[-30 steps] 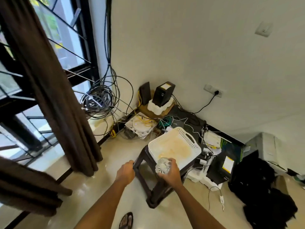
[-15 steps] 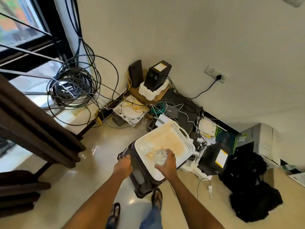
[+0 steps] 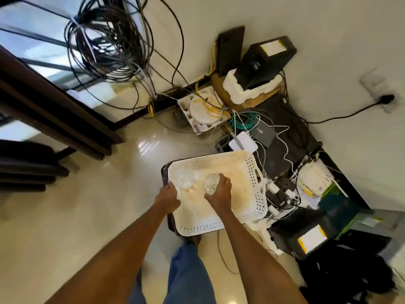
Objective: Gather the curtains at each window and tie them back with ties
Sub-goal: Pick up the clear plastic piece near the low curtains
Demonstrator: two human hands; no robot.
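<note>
Denim legs [image 3: 186, 275] stand below both forearms. Right hand [image 3: 219, 194] has its fingers curled round a clear glass object [image 3: 210, 183] over the white perforated tray [image 3: 252, 194]; left hand [image 3: 167, 197] grips the tray's near-left edge, fingers wrapped, beside a second clear piece [image 3: 185, 180]. Brown curtains [image 3: 50, 108] hang far left, folds running up-left, nearer the left hand. No ties are visible.

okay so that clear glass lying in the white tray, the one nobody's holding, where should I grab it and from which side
Judging from this view, take the free clear glass round its curved side wall, coming straight down from above. It lies near the white tray's left rim, close to the left hand gripping that edge, so that hand seems nearest. The right hand holds the other glass.
</note>
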